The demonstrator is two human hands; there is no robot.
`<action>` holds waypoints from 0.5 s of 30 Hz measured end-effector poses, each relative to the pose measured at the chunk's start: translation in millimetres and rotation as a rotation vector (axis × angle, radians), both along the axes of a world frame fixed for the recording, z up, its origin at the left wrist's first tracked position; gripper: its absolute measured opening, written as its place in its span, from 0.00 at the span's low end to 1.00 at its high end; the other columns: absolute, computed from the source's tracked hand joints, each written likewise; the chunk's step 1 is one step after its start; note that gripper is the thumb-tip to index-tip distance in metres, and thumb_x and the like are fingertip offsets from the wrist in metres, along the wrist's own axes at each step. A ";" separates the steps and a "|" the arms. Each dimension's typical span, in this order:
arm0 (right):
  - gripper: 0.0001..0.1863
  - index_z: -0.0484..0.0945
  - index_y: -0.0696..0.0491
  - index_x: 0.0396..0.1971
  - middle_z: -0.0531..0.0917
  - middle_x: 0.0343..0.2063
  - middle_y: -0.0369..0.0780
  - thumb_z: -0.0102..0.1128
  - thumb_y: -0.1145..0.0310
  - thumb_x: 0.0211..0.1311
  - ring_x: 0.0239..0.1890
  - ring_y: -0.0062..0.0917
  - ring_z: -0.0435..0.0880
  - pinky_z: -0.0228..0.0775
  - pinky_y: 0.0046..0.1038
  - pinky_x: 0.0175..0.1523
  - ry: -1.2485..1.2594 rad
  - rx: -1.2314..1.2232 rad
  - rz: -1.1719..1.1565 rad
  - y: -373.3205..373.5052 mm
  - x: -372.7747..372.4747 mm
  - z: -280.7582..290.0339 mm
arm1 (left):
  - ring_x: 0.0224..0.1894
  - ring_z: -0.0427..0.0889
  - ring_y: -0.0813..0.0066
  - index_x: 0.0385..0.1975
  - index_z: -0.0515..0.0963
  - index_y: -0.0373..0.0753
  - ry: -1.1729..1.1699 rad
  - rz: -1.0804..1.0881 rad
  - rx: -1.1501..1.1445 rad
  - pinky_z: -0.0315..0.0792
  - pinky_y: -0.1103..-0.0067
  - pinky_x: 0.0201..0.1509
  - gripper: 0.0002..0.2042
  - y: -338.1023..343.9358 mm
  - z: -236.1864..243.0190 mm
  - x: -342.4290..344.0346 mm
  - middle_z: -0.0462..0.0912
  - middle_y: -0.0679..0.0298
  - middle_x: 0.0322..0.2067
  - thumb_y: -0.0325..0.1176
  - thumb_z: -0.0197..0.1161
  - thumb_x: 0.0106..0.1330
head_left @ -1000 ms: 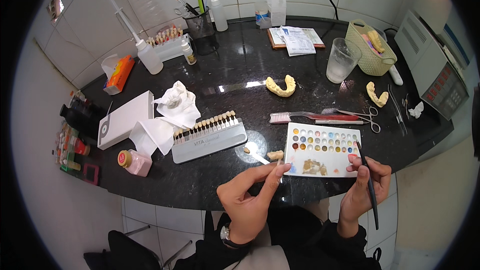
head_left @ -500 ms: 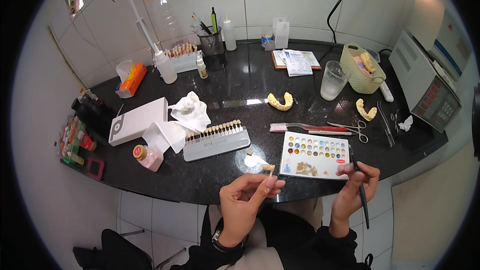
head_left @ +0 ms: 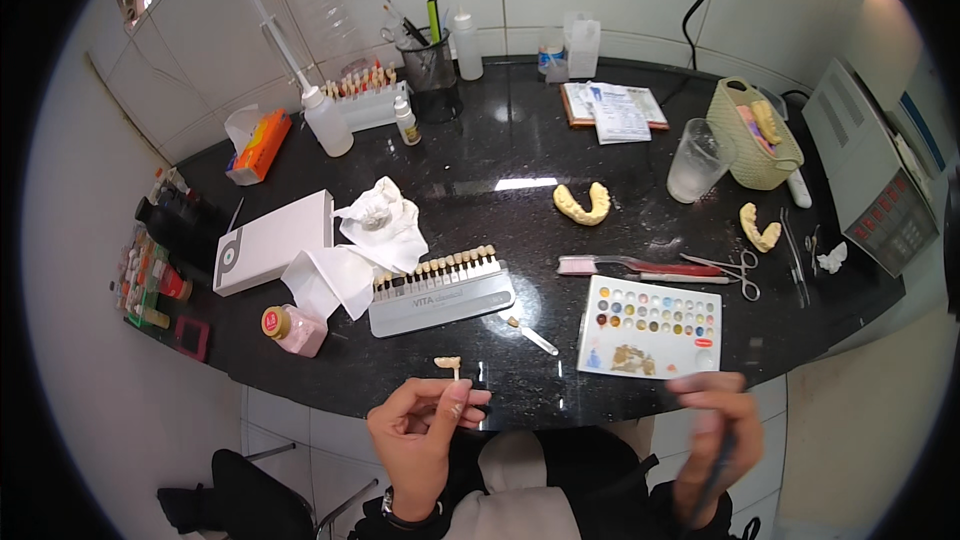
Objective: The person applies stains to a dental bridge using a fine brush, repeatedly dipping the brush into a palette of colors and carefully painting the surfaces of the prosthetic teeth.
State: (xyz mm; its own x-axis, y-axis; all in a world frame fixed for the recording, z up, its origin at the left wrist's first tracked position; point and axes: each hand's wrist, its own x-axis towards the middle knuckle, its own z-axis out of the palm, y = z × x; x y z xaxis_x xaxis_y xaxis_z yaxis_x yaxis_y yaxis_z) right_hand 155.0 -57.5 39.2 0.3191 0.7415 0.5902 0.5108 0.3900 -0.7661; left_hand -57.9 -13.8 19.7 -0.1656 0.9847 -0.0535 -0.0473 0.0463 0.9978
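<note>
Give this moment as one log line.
Left fingers: hold stick, pale piece atop | Right fingers: hold dark tool, blurred | Paint palette: on table

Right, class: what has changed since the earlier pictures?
The left hand, holding the tooth-coloured piece, moved left, away from the palette. The right hand, with its dark-handled tool, drew back toward the body. Nothing was released; palette and shade guide stayed put.

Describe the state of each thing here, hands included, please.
Left hand: pinching a pale stick.
Tooth-coloured piece: raised on the stick.
Right hand: blurred, gripping a dark tool.
Palette: flat, smeared brown.
Pink bottle: capped.
Clear bottle: capped.
Glass: upright.
Basket: uncovered, holding a yellow cast.
</note>
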 end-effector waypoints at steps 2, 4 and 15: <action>0.05 0.77 0.58 0.28 0.82 0.32 0.45 0.59 0.75 0.49 0.36 0.33 0.80 0.70 0.29 0.45 -0.251 -0.187 0.232 21.8 -17.2 10.0 | 0.21 0.80 0.75 0.29 0.74 0.28 -0.002 -0.021 -0.036 0.76 0.83 0.27 0.06 3.6 0.1 1.0 0.81 0.53 0.22 0.26 0.57 0.63; 0.10 0.76 0.58 0.29 0.82 0.34 0.44 0.64 0.81 0.42 0.35 0.34 0.79 0.70 0.28 0.41 -0.317 -0.286 0.247 43.5 -34.4 10.1 | 0.21 0.80 0.74 0.29 0.73 0.28 -0.011 -0.036 -0.051 0.76 0.82 0.27 0.06 9.0 0.9 -0.4 0.81 0.53 0.22 0.26 0.56 0.63; 0.09 0.68 0.56 0.25 0.70 0.22 0.42 0.60 0.79 0.46 0.27 0.35 0.72 0.63 0.34 0.31 -0.517 -0.611 0.228 102.6 -71.2 4.5 | 0.23 0.82 0.70 0.30 0.73 0.24 -0.145 -0.142 -0.068 0.80 0.78 0.29 0.04 42.4 -1.1 -16.8 0.81 0.47 0.23 0.20 0.55 0.62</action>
State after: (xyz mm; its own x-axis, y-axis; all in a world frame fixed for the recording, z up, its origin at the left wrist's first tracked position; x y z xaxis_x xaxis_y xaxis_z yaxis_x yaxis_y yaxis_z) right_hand 83.8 45.1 43.7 -0.0787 0.9925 0.0934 0.8154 0.1180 -0.5667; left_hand -74.8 28.6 18.7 -0.0108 0.9909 -0.1339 -0.1779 0.1299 0.9754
